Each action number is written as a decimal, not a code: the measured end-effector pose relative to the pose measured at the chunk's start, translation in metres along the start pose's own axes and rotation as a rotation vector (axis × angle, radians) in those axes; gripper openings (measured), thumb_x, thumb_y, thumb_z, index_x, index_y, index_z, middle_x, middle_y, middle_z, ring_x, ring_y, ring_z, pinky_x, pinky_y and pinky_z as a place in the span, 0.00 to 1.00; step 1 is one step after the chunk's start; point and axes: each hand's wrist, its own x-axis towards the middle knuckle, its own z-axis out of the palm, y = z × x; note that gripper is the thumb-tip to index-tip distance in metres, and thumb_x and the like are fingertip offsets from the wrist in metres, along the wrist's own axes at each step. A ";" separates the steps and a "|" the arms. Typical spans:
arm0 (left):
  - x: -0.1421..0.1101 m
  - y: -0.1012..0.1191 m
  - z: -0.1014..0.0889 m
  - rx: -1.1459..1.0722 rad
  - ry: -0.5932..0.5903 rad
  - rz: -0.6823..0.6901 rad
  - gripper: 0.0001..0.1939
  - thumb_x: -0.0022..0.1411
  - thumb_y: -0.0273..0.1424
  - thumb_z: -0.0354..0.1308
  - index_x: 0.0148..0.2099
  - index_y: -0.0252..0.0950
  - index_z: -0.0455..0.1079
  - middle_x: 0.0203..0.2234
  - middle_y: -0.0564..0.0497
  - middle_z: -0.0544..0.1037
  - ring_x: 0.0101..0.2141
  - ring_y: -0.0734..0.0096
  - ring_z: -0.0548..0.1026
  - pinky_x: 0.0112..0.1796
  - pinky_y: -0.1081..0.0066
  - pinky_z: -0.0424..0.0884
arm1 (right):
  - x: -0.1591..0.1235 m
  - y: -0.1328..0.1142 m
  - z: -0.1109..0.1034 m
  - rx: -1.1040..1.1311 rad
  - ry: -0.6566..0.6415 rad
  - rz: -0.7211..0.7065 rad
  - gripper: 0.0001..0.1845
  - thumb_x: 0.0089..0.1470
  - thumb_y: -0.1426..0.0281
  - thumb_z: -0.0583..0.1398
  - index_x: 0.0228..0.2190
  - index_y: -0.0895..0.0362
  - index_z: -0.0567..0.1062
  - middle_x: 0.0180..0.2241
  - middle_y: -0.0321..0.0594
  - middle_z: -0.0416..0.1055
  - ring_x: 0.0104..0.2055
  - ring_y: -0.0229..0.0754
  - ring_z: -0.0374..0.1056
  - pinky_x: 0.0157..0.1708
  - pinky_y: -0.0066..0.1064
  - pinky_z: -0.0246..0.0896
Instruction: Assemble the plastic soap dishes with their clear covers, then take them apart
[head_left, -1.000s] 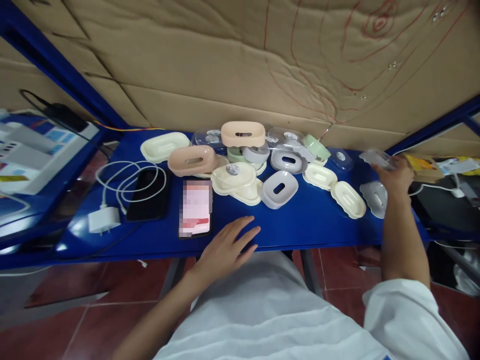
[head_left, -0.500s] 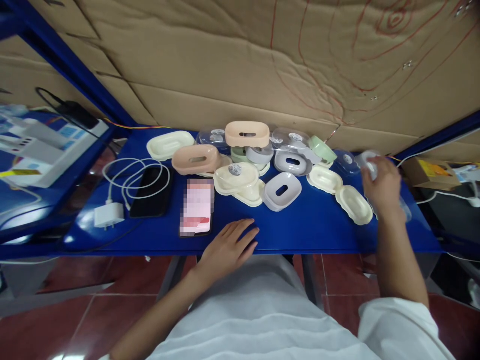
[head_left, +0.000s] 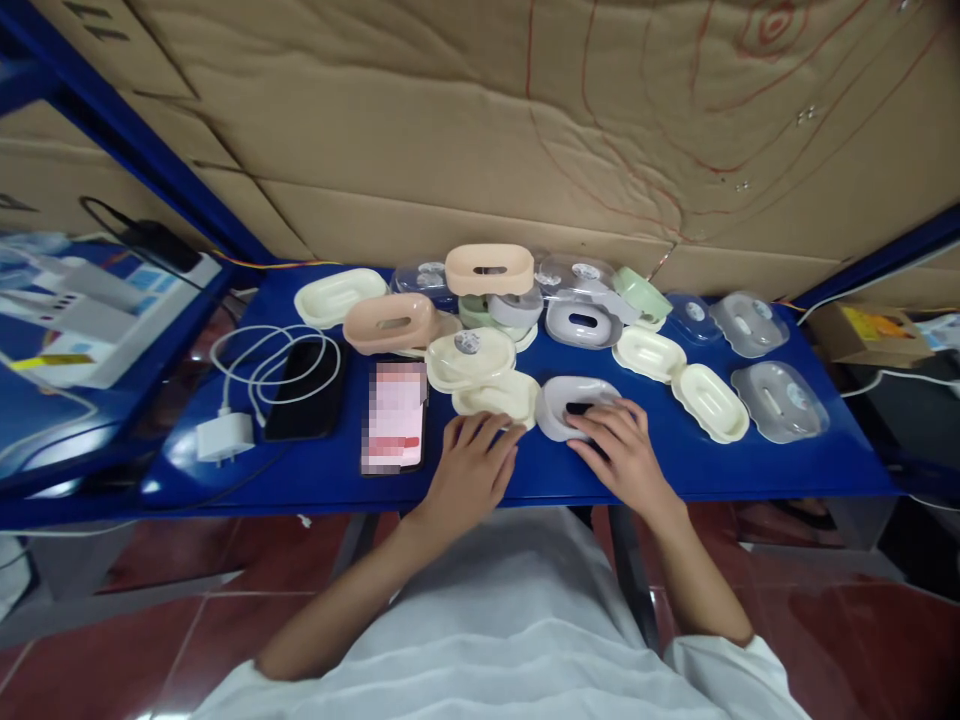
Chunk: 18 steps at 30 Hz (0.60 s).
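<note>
My right hand (head_left: 626,455) has its thumb and fingers on the near rim of a pale grey soap dish (head_left: 551,410) with an oval slot in its base. Fingers slightly bent, my left hand (head_left: 472,465) is at the near edge of a cream soap dish tray (head_left: 487,392); whether it touches the tray I cannot tell. Just behind lies a cream dish under a clear lid (head_left: 484,355) with a round sticker. Two grey dishes with clear lids, one farther back (head_left: 752,325) and one nearer (head_left: 780,400), sit at the right.
Cream trays (head_left: 711,402), peach dishes (head_left: 491,270), a green dish (head_left: 641,290) and clear lids spread along the back. On the left are a lit phone (head_left: 395,415), a dark phone (head_left: 304,400) and a white charger (head_left: 225,437) with coiled cable. Cardboard (head_left: 412,130) stands behind.
My right hand has come from the far-right lidded dish to the grey soap dish at the centre, which has shifted and turned slightly. My left hand has moved slightly forward to the cream tray.
</note>
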 end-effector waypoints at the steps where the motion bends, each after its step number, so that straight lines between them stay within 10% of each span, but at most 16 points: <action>1: 0.000 0.003 -0.001 -0.039 -0.026 0.064 0.18 0.79 0.25 0.52 0.64 0.38 0.73 0.57 0.42 0.81 0.56 0.50 0.77 0.56 0.49 0.71 | -0.003 -0.003 -0.001 0.015 0.013 0.004 0.21 0.71 0.65 0.65 0.63 0.46 0.76 0.50 0.41 0.83 0.54 0.49 0.79 0.69 0.54 0.59; 5: -0.008 0.008 -0.007 -0.150 -0.059 0.236 0.22 0.78 0.22 0.52 0.69 0.41 0.70 0.59 0.43 0.79 0.57 0.56 0.77 0.58 0.54 0.72 | -0.013 -0.020 0.001 0.054 0.008 -0.004 0.25 0.71 0.68 0.65 0.66 0.46 0.73 0.49 0.40 0.83 0.54 0.48 0.79 0.69 0.53 0.59; 12: -0.029 -0.009 -0.007 -0.099 0.071 0.047 0.32 0.77 0.31 0.62 0.78 0.44 0.58 0.71 0.34 0.66 0.69 0.43 0.69 0.63 0.43 0.74 | -0.001 -0.053 0.015 0.096 -0.057 -0.066 0.24 0.74 0.72 0.60 0.67 0.47 0.73 0.55 0.41 0.83 0.59 0.46 0.77 0.71 0.51 0.58; 18: -0.034 -0.019 -0.010 -0.036 0.099 0.058 0.20 0.76 0.33 0.65 0.67 0.41 0.70 0.68 0.37 0.72 0.67 0.43 0.71 0.62 0.45 0.76 | 0.010 -0.069 0.028 0.094 -0.172 -0.124 0.24 0.76 0.73 0.56 0.68 0.48 0.72 0.62 0.41 0.79 0.67 0.44 0.72 0.77 0.52 0.50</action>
